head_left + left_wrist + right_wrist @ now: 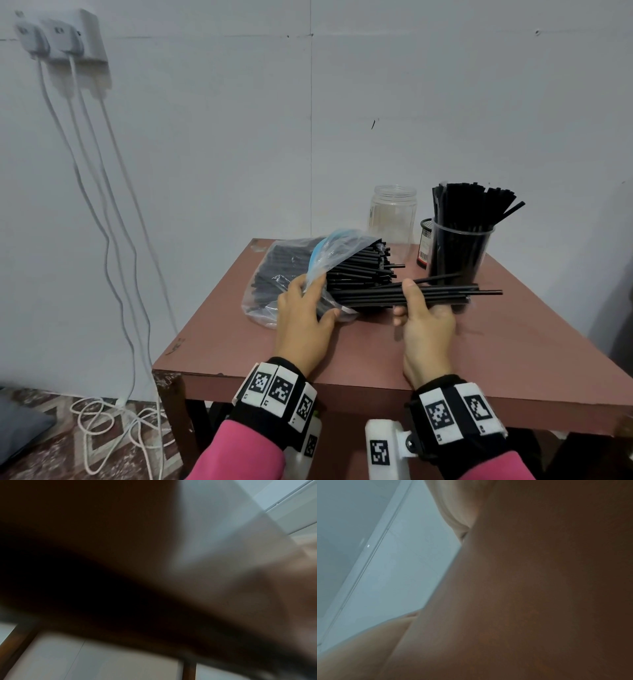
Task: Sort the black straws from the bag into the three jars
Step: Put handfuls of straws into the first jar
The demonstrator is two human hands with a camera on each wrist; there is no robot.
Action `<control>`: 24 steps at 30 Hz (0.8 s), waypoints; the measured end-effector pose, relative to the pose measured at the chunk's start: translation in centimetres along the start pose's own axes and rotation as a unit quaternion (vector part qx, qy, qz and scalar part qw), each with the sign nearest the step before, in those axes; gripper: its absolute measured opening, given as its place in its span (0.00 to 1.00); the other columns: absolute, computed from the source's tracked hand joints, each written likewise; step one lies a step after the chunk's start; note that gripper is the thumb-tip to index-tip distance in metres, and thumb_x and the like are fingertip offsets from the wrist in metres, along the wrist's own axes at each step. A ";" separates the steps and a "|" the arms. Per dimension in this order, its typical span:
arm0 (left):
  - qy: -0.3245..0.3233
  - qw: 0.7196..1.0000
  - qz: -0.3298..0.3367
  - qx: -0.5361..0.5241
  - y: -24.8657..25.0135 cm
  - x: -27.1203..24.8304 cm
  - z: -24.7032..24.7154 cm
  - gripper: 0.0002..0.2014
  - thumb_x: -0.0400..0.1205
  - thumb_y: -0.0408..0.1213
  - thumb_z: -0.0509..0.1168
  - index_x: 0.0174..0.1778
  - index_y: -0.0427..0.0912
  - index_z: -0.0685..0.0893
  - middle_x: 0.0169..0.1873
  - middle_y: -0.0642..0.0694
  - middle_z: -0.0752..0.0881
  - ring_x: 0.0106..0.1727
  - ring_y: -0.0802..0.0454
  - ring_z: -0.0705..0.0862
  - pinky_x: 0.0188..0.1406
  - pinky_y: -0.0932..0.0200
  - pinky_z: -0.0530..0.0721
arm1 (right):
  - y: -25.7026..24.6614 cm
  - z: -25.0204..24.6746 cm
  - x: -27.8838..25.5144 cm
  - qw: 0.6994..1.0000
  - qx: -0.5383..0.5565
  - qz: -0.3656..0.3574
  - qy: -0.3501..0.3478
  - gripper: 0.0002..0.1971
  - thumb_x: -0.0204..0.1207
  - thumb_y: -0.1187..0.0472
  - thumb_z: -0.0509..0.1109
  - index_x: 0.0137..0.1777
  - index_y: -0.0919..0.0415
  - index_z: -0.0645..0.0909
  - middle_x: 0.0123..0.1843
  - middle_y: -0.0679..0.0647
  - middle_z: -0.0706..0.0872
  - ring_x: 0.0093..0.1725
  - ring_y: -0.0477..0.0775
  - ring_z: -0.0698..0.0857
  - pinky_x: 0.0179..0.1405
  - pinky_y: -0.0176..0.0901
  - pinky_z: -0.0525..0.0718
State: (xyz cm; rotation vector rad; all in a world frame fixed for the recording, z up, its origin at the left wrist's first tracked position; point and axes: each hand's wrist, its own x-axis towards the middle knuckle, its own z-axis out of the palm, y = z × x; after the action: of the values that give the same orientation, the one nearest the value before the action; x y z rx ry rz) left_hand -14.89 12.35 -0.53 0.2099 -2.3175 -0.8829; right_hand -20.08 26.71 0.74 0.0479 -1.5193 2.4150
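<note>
Two hands work beside the bag [274, 274] on the desk [376, 349]: the left hand [301, 318] pinches its mouth, the right hand [424, 318] grips a bundle of straws [445, 294] just outside it, likely needing upending into the empty jar [392, 219] behind the bag.

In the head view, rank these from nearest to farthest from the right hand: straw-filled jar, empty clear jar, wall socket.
From the right hand, which grips a bunch of straws:
1. Straw-filled jar, just beyond the hand, slightly right.
2. Empty clear jar, farther back, by the wall.
3. Wall socket, high on the wall, far left.
</note>
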 end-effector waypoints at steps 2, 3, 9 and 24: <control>-0.001 1.000 -0.005 -0.002 0.0 0.0 0.0 0.29 0.80 0.38 0.69 0.77 0.55 0.71 0.73 0.48 0.68 0.66 0.50 0.64 0.64 0.64 0.57 | -1.0 -0.5 0.3 0.999 -0.008 -0.032 -0.008 0.08 0.80 0.63 0.69 0.39 0.63 0.78 0.19 0.47 0.79 0.18 0.41 0.75 0.18 0.32 0.74; -0.001 1.000 -0.006 -0.004 -0.1 0.1 0.0 0.29 0.80 0.39 0.69 0.77 0.55 0.71 0.73 0.48 0.68 0.66 0.50 0.64 0.65 0.64 0.57 | -1.6 -0.9 0.6 0.999 -0.016 -0.045 -0.016 0.08 0.81 0.64 0.69 0.41 0.66 0.79 0.18 0.47 0.79 0.18 0.41 0.75 0.18 0.31 0.74; -0.003 1.000 -0.008 -0.023 -0.1 -0.2 0.0 0.28 0.79 0.39 0.70 0.76 0.58 0.72 0.72 0.49 0.68 0.68 0.50 0.64 0.69 0.61 0.60 | -4.8 -3.8 2.4 0.993 -0.074 -0.069 -0.056 0.11 0.80 0.59 0.71 0.39 0.64 0.81 0.23 0.50 0.80 0.22 0.45 0.77 0.22 0.33 0.77; 0.105 0.959 0.036 -0.261 6.8 -2.0 -0.4 0.20 0.82 0.59 0.55 0.67 0.58 0.78 0.69 0.57 0.76 0.72 0.65 0.71 0.75 0.59 0.69 | -11.6 -4.2 0.7 0.964 -0.141 -0.171 -0.147 0.09 0.79 0.58 0.71 0.39 0.61 0.83 0.28 0.55 0.82 0.26 0.50 0.78 0.24 0.40 0.79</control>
State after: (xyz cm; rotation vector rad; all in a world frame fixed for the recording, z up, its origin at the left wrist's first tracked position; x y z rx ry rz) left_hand -12.56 18.02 3.03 -0.0094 -1.8126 -1.3275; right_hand -17.20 35.29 9.16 0.5815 -1.7934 1.9677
